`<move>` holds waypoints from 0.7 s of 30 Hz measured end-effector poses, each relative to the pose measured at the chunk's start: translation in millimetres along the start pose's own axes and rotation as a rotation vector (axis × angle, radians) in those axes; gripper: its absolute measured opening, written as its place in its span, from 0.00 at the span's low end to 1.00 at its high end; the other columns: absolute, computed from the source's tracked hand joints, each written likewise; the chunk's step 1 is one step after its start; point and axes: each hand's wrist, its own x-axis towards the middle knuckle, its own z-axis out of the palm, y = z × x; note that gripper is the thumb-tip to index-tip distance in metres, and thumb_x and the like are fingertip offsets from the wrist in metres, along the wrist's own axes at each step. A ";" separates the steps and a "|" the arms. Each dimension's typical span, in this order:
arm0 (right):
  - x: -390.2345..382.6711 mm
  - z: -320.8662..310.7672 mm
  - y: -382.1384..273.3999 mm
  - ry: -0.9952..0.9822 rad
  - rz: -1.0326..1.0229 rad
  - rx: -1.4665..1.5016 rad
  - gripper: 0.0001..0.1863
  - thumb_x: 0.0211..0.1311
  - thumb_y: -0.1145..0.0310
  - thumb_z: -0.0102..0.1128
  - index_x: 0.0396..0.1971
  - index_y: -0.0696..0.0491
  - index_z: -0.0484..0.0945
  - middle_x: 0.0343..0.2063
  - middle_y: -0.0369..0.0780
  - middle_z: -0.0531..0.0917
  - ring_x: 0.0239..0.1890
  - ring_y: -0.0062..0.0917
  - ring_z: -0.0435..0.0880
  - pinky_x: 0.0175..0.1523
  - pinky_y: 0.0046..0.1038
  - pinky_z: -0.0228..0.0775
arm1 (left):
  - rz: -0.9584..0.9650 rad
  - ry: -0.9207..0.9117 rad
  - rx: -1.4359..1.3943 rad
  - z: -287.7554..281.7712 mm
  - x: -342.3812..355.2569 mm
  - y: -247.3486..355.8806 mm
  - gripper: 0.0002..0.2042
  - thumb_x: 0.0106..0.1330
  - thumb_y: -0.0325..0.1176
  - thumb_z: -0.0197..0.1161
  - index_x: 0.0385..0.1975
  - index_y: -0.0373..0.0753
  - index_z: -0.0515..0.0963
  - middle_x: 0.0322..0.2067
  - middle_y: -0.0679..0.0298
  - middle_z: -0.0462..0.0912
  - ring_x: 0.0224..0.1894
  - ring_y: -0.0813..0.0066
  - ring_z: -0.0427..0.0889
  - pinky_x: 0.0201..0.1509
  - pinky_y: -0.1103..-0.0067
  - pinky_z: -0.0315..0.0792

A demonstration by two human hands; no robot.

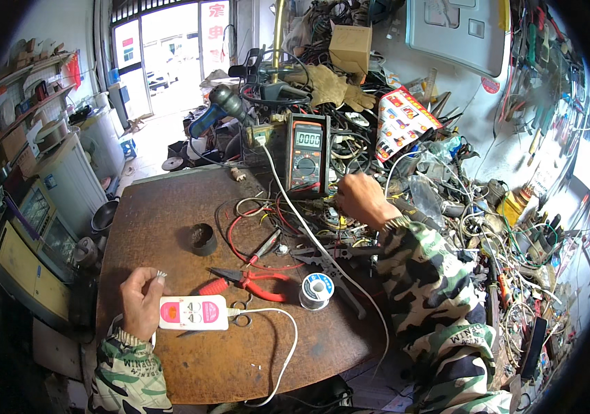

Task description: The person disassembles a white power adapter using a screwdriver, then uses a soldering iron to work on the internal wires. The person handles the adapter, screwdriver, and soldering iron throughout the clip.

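My left hand [141, 302] is closed in a pinch at the table's left, with small pale wire ends [161, 274] showing at its fingertips. Right beside it lies a white controller [222, 314] with pink panels, a white cord [293, 338] running out of its right side. Scissors [242, 319] lie partly under the controller. My right hand [362, 199] is closed by the lower right of an upright digital multimeter [306, 155] with a lit display. Whatever its fingers hold is hidden. Red-handled pliers [260, 281] and a solder spool [316, 292] lie between the hands.
A black round cup [203, 239] stands on the brown table [163, 207]. Red test leads [234, 234] and wire strippers [340, 272] lie right of it. Tangled wires and parts [481, 221] heap up along the right. Work gloves [329, 84] and a cardboard box [350, 48] sit behind.
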 end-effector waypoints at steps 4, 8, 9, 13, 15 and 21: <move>35.5 17.0 -0.5 0.200 -0.002 0.028 0.09 0.56 0.71 0.59 0.21 0.61 0.82 0.22 0.54 0.83 0.30 0.48 0.86 0.37 0.43 0.79 | 0.001 0.004 0.005 0.9 0.2 -2.7 0.04 0.68 0.23 0.58 0.34 0.28 0.76 0.27 0.64 0.81 0.28 0.80 0.81 0.33 0.80 0.75; 56.0 36.4 -1.4 0.187 0.036 0.027 0.08 0.55 0.72 0.59 0.22 0.60 0.82 0.23 0.54 0.83 0.31 0.49 0.86 0.38 0.44 0.80 | 0.010 0.020 0.009 0.4 0.9 -2.5 0.04 0.68 0.23 0.58 0.34 0.28 0.76 0.27 0.63 0.82 0.28 0.80 0.81 0.32 0.80 0.75; 58.0 38.2 -5.6 0.181 0.044 0.025 0.08 0.55 0.72 0.59 0.22 0.60 0.82 0.23 0.54 0.83 0.31 0.49 0.86 0.38 0.44 0.80 | 0.008 0.030 0.004 -0.5 0.1 -3.2 0.04 0.68 0.23 0.58 0.34 0.28 0.76 0.27 0.63 0.82 0.28 0.80 0.81 0.32 0.80 0.75; 54.9 37.2 -4.4 0.153 0.068 0.027 0.08 0.54 0.72 0.59 0.23 0.60 0.82 0.24 0.54 0.84 0.32 0.50 0.86 0.39 0.45 0.80 | -0.001 0.031 0.037 0.8 -0.9 2.4 0.05 0.67 0.24 0.59 0.35 0.27 0.77 0.26 0.62 0.83 0.28 0.79 0.82 0.31 0.80 0.75; 56.4 38.4 0.9 0.136 0.107 0.059 0.10 0.53 0.65 0.65 0.27 0.57 0.84 0.25 0.52 0.84 0.33 0.49 0.85 0.41 0.45 0.78 | 0.022 0.023 0.059 -0.8 -0.1 4.3 0.05 0.66 0.24 0.60 0.35 0.27 0.77 0.25 0.62 0.83 0.28 0.78 0.83 0.31 0.79 0.75; 22.5 -2.8 -4.7 0.211 0.066 0.123 0.11 0.53 0.64 0.66 0.27 0.58 0.84 0.23 0.52 0.83 0.31 0.48 0.85 0.38 0.44 0.77 | 0.042 0.023 0.051 -2.7 -0.8 -4.0 0.07 0.66 0.27 0.61 0.35 0.27 0.78 0.24 0.61 0.83 0.27 0.78 0.83 0.30 0.79 0.74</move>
